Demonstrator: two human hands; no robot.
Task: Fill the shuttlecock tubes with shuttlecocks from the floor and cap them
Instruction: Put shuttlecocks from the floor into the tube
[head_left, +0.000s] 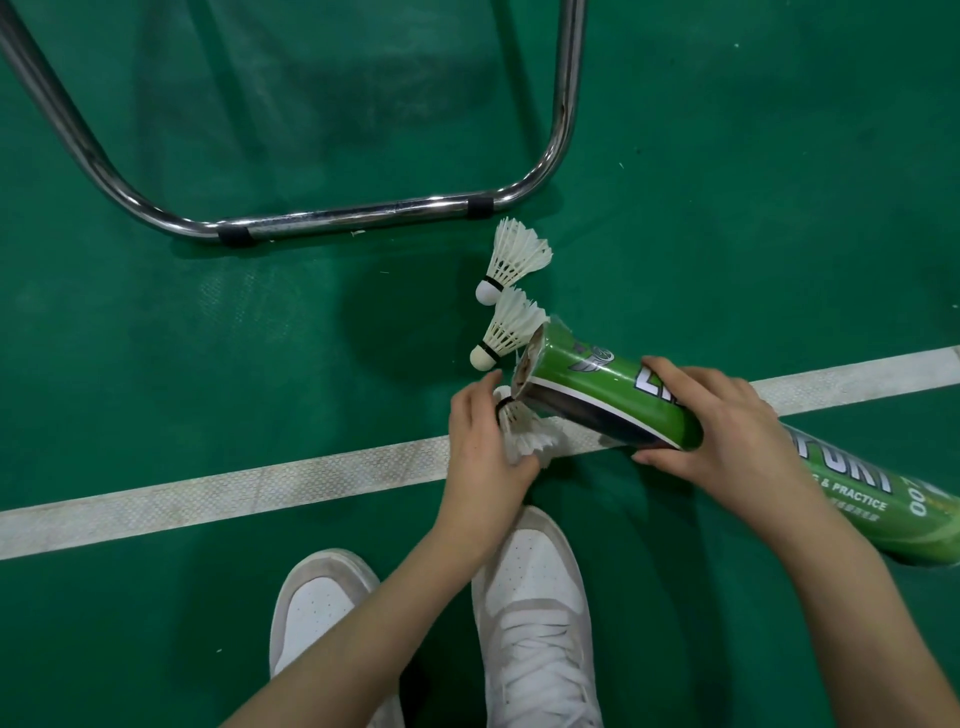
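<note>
Item, far left and top: a chrome tube frame (332, 218) standing on the green court floor (156, 364), with a white line (260, 483) running across below it.

Item, lower centre: our two white shoes (530, 597), toes near the line.

Item, centre: our left hand (480, 436), fingers curled round the feather skirt of a shuttlecock (524, 431) — cork end pointing up at the tube's mouth, just beside its rim.

Item, just above: two loose shuttlecocks on the floor, the nearer one (506, 335) touching or almost touching the tube's rim, the farther one (514, 260) just beyond it.

Item, right of centre: the green shuttlecock tube (587, 384), lying tilted, open mouth towards the left. Something pale shows inside; we cannot tell how full it is.

Item, right: our right hand (722, 426), fingers and thumb clamped round the tube's middle.

No cap visible.

Step in hand, as we judge it — loading one shuttlecock. Next move calls for lining the cork with the opening and sliding it in cork-first, without crushing feathers.
</note>
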